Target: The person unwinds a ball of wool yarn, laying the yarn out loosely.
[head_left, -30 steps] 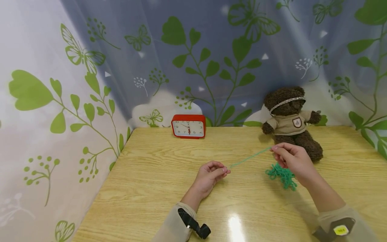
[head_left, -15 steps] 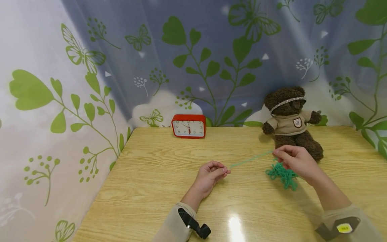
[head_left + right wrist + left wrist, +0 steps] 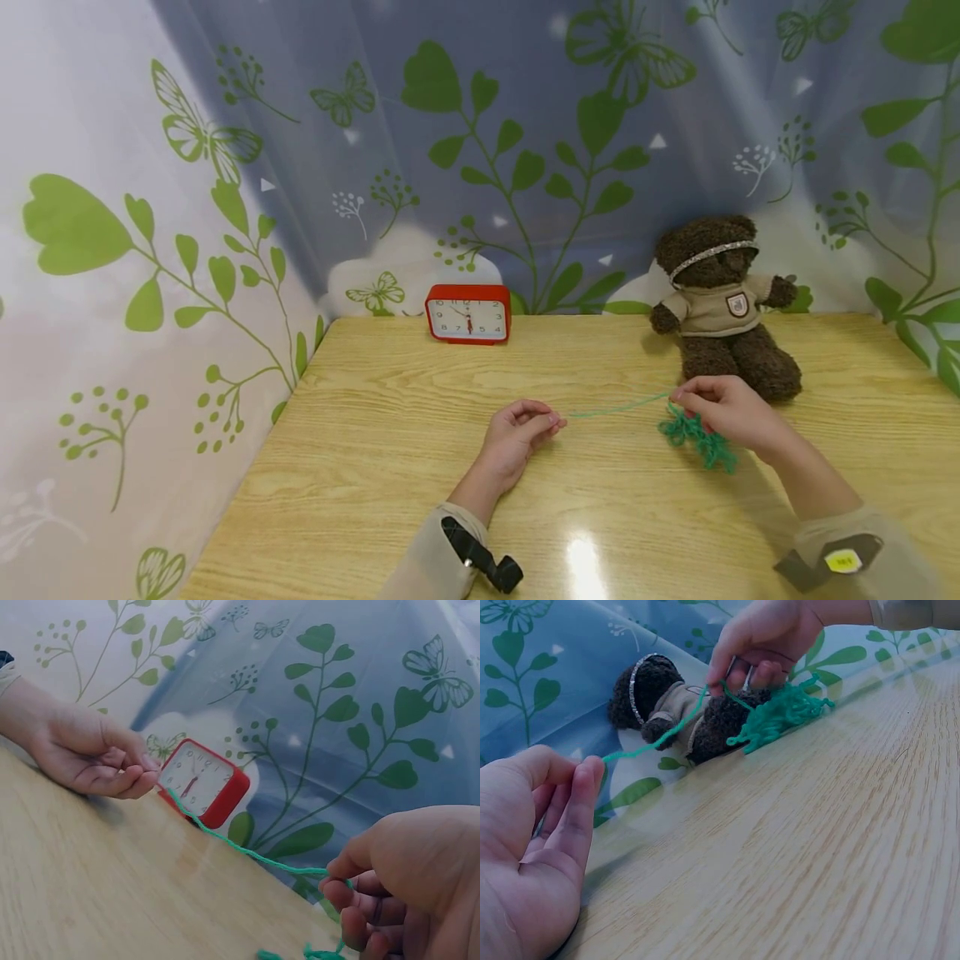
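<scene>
A strand of green yarn (image 3: 618, 408) runs between the two hands above the wooden table. The left hand (image 3: 517, 442) pinches one end between thumb and fingertips. Farther right, the right hand (image 3: 731, 412) pinches the strand with thumb and forefinger. In the right wrist view the strand (image 3: 247, 853) sags a little between them. From the right hand the yarn leads down to a loose, tangled heap of green yarn (image 3: 780, 716) on the table. That hand partly covers the heap in the head view.
A brown teddy bear (image 3: 716, 300) in a beige sweater sits behind the right hand, against the printed curtain (image 3: 525, 125). A red alarm clock (image 3: 468, 314) stands at the table's back edge, left of the middle. Light glares off the tabletop (image 3: 375, 500) near the front.
The right hand has come down and closer to the yarn heap. The strand, taut and steeper a second ago, now hangs slacker and flatter. The left hand has hardly moved.
</scene>
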Tool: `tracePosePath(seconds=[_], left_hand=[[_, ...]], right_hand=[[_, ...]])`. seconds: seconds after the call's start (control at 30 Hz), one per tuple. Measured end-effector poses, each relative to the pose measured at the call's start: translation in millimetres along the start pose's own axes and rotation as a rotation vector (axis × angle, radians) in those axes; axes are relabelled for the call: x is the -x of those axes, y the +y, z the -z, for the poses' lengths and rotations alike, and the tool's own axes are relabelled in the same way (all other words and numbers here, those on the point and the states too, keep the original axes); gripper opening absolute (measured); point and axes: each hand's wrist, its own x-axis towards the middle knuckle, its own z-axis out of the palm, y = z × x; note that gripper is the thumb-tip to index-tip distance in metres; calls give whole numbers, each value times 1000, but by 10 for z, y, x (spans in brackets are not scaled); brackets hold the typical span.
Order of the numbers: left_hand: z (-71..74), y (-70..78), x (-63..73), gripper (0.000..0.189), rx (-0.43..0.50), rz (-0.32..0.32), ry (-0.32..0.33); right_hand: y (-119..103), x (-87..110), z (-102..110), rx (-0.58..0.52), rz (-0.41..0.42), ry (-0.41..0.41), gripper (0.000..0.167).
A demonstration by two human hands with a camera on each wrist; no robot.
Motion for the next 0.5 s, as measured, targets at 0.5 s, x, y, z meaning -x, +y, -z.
tracePosePath(seconds=[0.5], left_hand=[[-33, -21, -22, 16, -59, -26, 65]], right_hand=[[67, -25, -129, 45, -12, -23, 54]])
